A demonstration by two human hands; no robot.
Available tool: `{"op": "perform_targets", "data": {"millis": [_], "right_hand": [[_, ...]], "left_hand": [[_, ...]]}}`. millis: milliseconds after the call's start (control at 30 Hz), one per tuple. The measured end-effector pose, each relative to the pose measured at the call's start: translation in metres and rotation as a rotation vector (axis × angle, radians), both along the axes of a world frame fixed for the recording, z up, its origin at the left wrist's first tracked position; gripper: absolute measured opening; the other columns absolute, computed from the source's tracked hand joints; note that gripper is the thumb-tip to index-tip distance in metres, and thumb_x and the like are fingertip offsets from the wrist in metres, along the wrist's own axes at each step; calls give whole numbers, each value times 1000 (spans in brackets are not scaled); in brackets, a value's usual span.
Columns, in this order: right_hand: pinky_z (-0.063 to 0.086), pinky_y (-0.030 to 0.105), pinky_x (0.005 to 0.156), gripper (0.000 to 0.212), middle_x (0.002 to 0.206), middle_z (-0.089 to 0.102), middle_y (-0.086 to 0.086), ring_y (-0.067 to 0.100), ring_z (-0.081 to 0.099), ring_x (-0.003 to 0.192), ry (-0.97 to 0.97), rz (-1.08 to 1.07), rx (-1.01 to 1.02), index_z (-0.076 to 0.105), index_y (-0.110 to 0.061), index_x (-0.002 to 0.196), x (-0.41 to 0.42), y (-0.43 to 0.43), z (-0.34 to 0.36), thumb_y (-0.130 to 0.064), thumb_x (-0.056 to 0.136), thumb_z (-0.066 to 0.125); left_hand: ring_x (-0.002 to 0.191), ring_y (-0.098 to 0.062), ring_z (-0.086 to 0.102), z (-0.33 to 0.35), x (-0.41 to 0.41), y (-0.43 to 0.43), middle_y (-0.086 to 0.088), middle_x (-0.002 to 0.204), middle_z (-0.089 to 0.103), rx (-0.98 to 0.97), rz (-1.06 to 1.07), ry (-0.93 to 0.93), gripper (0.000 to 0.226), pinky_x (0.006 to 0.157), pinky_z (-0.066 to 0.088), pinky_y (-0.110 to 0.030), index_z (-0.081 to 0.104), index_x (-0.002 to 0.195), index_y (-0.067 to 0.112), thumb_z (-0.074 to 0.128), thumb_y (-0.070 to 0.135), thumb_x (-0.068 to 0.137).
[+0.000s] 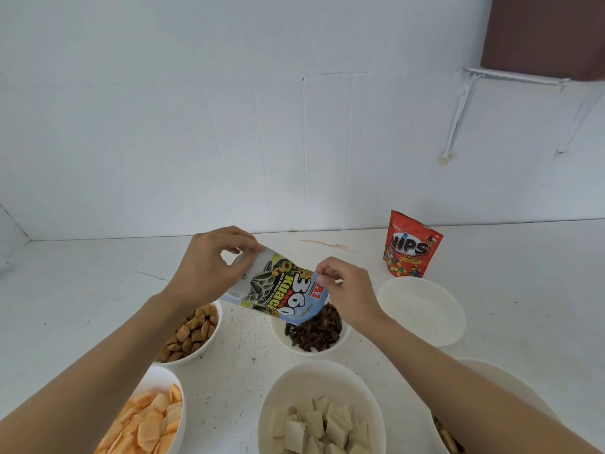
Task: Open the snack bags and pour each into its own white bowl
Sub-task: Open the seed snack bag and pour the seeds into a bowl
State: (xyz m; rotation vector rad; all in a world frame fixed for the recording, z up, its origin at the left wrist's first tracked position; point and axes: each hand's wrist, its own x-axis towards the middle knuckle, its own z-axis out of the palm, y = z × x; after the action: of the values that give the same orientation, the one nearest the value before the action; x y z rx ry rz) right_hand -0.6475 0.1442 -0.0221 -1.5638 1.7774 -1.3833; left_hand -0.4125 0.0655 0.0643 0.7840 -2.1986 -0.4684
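Note:
A pale blue sunflower-seed bag is tipped mouth-down over a white bowl that holds dark seeds. My left hand pinches the bag's raised bottom end. My right hand grips the lower edge near the mouth. A red Nips peanut bag stands upright at the back right. In front of it sits a white bowl with nothing in it.
Other white bowls hold brown pillow snacks, orange chips and pale wafer squares. A further bowl lies partly under my right forearm. The white table meets a white wall behind.

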Motion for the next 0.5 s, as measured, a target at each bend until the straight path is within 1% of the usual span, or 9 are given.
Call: {"op": "perform_targets", "data": {"millis": [100,167,200,267,300,333,400,500], "right_hand": [[46,9,62,18,76,67,-8,-3,62,76,13,-5,28,63,-20,80,0,0,-4,-8,93,65],[47,11,62,17,76,68,-5,-2,63,75,14,-7,34,63,-19,80,1,-1,-6,-9,93,65],[49,13,62,16,77,69,-3,0,64,77,10,-7,34,64,-19,81,2,-2,-7,-9,93,65],[52,20,66,13,79,70,-1,6,66,80,5,-6,33,65,-17,82,2,-4,-6,-10,93,66],[53,21,67,12,80,70,-1,7,66,80,2,-4,26,65,-16,83,3,-5,-4,-11,93,66],[53,20,67,11,79,70,-1,6,65,80,-1,-3,16,66,-15,83,4,-7,-2,-11,93,66],[50,13,64,9,79,69,-3,1,64,78,-5,-4,-12,66,-13,84,6,-9,4,-12,94,66],[48,10,63,8,79,68,-5,-6,61,77,4,-3,-47,66,-11,86,7,-11,12,-11,94,65]], "left_hand": [[98,-8,66,-7,5,0,13,101,72,51,-8,-30,18,80,52,-24,80,97,24,79,13,84],[102,-7,65,-7,7,0,15,105,70,69,-23,-60,20,83,53,-25,79,101,26,82,21,82],[104,-8,65,-7,7,-1,15,106,69,75,-29,-73,22,84,53,-26,78,102,26,83,24,81],[105,-9,65,-5,7,-2,15,108,69,85,-37,-75,23,86,56,-29,77,104,26,82,25,81],[105,-10,65,-3,7,-3,14,108,68,96,-42,-59,23,85,57,-29,77,104,24,81,23,82],[105,-11,65,-1,8,-4,12,108,68,109,-49,-36,22,84,58,-29,76,104,23,81,21,82],[105,-12,65,5,8,-6,10,109,68,115,-59,2,22,81,59,-26,76,104,20,80,18,82],[104,-12,65,13,8,-9,8,109,69,105,-61,30,22,79,58,-22,76,105,18,80,15,83]]}}
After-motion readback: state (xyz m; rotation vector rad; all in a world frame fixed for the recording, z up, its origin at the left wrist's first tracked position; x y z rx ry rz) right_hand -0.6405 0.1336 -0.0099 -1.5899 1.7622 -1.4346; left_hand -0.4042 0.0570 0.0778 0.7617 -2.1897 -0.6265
